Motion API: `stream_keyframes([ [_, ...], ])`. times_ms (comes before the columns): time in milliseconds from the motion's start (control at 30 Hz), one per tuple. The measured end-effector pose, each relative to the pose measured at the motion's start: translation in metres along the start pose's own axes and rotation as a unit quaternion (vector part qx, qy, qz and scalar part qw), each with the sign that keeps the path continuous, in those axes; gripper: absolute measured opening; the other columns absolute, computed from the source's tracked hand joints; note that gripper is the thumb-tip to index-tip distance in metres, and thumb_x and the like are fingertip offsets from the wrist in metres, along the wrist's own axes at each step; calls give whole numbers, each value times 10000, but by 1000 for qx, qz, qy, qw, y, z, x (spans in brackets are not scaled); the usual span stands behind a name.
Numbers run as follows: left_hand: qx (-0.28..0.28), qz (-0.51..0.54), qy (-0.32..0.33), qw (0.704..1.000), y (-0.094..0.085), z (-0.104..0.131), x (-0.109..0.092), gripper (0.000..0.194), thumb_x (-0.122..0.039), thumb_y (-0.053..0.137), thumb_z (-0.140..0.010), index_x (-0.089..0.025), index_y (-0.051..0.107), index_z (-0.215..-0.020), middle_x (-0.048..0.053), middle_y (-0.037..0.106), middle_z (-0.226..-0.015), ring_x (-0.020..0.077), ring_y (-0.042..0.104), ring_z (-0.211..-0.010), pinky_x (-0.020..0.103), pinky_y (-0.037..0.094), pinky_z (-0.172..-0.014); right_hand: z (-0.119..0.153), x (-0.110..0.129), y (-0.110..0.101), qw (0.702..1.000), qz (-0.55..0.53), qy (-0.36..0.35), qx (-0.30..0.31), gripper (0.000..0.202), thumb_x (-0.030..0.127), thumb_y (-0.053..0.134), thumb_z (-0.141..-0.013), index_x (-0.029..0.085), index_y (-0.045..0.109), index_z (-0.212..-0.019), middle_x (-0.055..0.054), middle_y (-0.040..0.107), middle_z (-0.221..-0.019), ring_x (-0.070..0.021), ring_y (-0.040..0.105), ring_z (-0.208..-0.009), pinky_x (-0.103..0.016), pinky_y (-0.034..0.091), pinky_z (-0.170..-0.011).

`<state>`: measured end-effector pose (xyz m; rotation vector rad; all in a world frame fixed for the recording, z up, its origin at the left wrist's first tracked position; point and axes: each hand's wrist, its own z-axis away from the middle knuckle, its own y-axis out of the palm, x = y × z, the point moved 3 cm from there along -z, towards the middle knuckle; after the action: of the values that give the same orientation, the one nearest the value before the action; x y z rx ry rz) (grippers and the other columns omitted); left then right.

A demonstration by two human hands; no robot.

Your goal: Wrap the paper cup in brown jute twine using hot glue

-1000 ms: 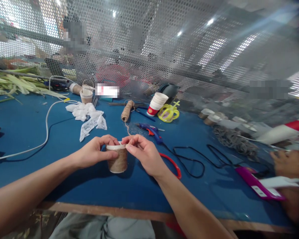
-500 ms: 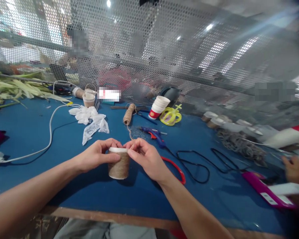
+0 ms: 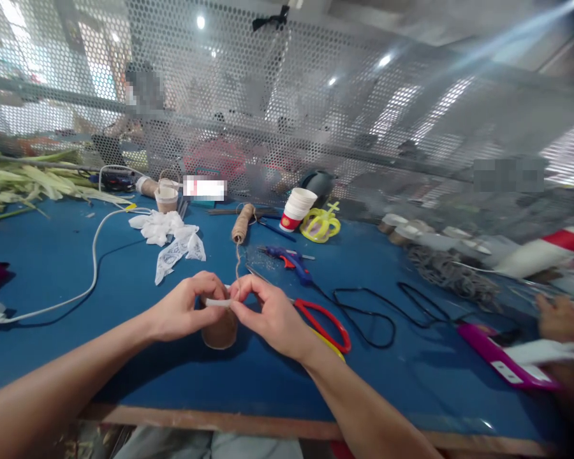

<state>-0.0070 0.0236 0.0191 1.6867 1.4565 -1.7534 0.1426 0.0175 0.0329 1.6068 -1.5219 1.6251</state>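
My left hand is closed round a paper cup wrapped in brown twine, with a white rim showing at the top. My right hand pinches a strand of jute twine at the far side of the rim. From there the strand runs back to a twine spool lying on the blue table. Fingers cover much of the cup's upper part. Scissors with red and yellow handles lie partly under my right wrist. Beyond them is a blue glue gun.
Stacked paper cups and a yellow crown-shaped piece stand at the back. Crumpled white lace lies to the left. A purple power strip, black cord and another person's hand are at right. A perforated metal screen rises behind.
The cup has tilted and sits slightly lower in my hands. The twine strand now runs straighter to the spool. More of the scissors shows beside my right wrist, and the view has shifted slightly.
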Motion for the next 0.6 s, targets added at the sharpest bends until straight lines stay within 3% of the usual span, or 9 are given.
stream_keyframes([
  [100, -4, 13, -1, 1000, 0, 0, -1, 174, -248, 507, -766, -157, 483, -619, 45, 541, -806, 179, 495, -821, 304, 384, -774, 0, 0, 1, 1000, -13, 11, -6, 114, 180, 567, -733, 206, 476, -670, -2, 554, -746, -146, 515, -739, -298, 409, -738],
  [200, 2, 29, 0, 1000, 0, 2, -4, 170, -241, 509, -758, -158, 474, -614, 34, 516, -814, 172, 481, -831, 291, 381, -776, -3, -8, 2, 991, -114, 67, -20, 73, 166, 584, -691, 190, 515, -690, -6, 586, -775, -147, 536, -783, -301, 403, -768],
  [300, 23, 29, -7, 999, 6, 3, -6, 159, -253, 527, -752, -157, 489, -630, 25, 501, -785, 173, 462, -828, 293, 373, -781, -10, -18, -1, 950, -273, 140, -51, 96, 177, 598, -644, 183, 517, -694, 2, 612, -726, -142, 561, -797, -296, 400, -782],
  [367, 44, 57, 3, 997, 10, 4, -8, 178, -260, 527, -758, -156, 486, -620, 39, 521, -829, 181, 463, -862, 305, 369, -811, -16, -24, -6, 927, -323, 170, -83, 149, 218, 616, -624, 178, 535, -743, 11, 610, -673, -134, 572, -752, -289, 408, -760],
  [500, 91, 115, 17, 989, 17, 7, -11, 197, -260, 557, -753, -151, 481, -608, 48, 528, -865, 183, 483, -875, 314, 369, -828, -28, -33, -25, 929, -288, 189, -135, 263, 303, 615, -639, 168, 557, -857, 19, 597, -648, -108, 564, -653, -261, 419, -674],
  [600, 133, 163, 21, 977, 19, 10, -14, 181, -252, 588, -739, -145, 500, -623, 60, 529, -915, 193, 500, -909, 325, 377, -839, -33, -35, -35, 941, -245, 192, -133, 224, 296, 572, -680, 175, 552, -868, 32, 586, -609, -93, 547, -588, -230, 396, -587],
])
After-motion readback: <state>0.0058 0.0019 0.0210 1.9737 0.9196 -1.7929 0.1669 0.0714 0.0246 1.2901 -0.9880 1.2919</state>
